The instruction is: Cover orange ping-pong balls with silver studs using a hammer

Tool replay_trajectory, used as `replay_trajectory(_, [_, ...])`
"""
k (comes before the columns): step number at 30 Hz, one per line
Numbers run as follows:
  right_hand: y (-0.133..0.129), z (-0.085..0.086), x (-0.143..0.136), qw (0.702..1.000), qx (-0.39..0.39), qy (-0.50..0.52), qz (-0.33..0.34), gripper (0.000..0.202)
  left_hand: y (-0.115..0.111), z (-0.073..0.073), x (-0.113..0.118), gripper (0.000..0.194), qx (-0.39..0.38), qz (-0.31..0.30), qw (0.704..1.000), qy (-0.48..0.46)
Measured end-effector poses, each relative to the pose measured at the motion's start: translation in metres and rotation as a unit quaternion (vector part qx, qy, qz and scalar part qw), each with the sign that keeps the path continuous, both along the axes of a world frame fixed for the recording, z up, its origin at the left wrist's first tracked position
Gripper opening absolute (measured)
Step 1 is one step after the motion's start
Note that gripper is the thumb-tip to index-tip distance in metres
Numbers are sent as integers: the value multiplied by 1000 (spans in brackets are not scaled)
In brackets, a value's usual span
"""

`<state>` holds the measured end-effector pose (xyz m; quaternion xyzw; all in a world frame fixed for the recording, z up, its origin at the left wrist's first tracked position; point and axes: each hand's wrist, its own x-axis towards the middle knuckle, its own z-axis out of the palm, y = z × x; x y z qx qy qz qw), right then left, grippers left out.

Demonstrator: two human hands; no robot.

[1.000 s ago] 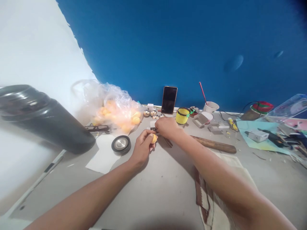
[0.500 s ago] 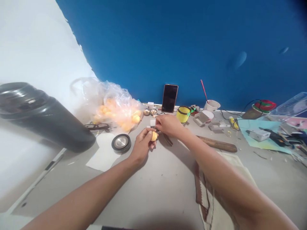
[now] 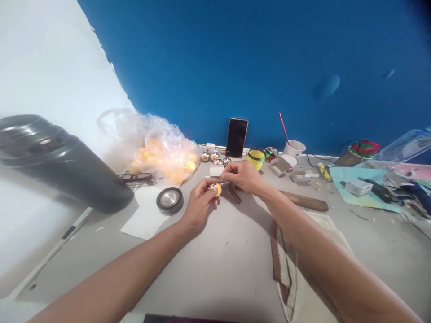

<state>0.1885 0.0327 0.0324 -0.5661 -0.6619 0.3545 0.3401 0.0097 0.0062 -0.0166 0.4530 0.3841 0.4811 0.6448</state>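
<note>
In my left hand (image 3: pixel 201 200) I hold a small orange-yellow ball (image 3: pixel 217 190), pinched between thumb and fingers. Shiny silver bits show on its upper side. Just right of the ball, the fingertips of my right hand (image 3: pixel 240 176) are pressed together over a small glittery patch (image 3: pixel 222 182); what they pinch, if anything, is too small to make out. A white block-like piece (image 3: pixel 216 171) sits behind the fingertips. Several mirrored balls (image 3: pixel 214 156) stand beyond my hands near the wall.
A clear bag of orange balls (image 3: pixel 161 152) lies at the left, behind a round black lid (image 3: pixel 169 200). A large dark bottle (image 3: pixel 63 166) leans in at far left. A phone (image 3: pixel 237 138) stands against the wall. At right lie a wooden stick (image 3: pixel 305 200) and cloth (image 3: pixel 310 278).
My right hand has drawn slightly right and down from beside the ball. More of the silver bits on the ball now shows, and the white piece is less covered.
</note>
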Motion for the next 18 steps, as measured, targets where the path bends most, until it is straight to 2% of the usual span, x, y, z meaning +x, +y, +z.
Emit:
replay_trajectory(3, [-20, -4, 11, 986, -61, 152, -18, 26, -6, 6, 2, 35, 28, 0, 998, 47])
replay_trajectory(7, [-40, -13, 18, 955, -110, 276, 10, 31, -11, 10, 3, 51, 20, -10, 996, 85])
replay_trajectory(11, [-44, -21, 16, 940, -141, 310, 36, 31, -10, 8, 2, 51, 32, -22, 993, 108])
replay_trajectory(18, [-43, -28, 12, 933, -154, 323, 29, 30, -8, -2, -2, 41, 143, -9, 974, 178])
